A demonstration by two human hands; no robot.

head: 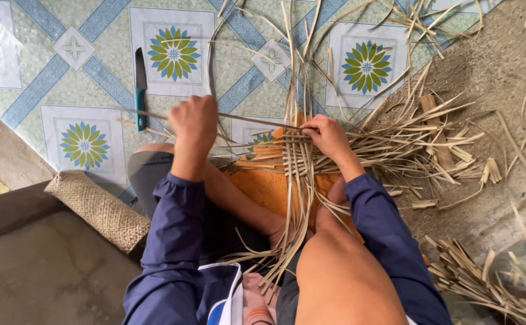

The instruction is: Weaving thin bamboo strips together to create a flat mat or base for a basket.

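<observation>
My left hand [194,124] is closed around a thin bamboo strip [248,120] that runs to the right across to the weave. My right hand [328,137] presses its fingers on the woven patch of bamboo strips [296,157], pinching the strip's other end there. The weave lies on an orange board [269,186] resting over my bare legs. Loose strip ends fan out from the weave toward the top, the right and down between my knees.
A knife with a teal handle [140,87] lies on the patterned floor mat [94,72] left of my hand. A rolled woven mat [100,207] sits at lower left. Bamboo offcuts [479,283] and a strip pile [431,144] cover the concrete at right.
</observation>
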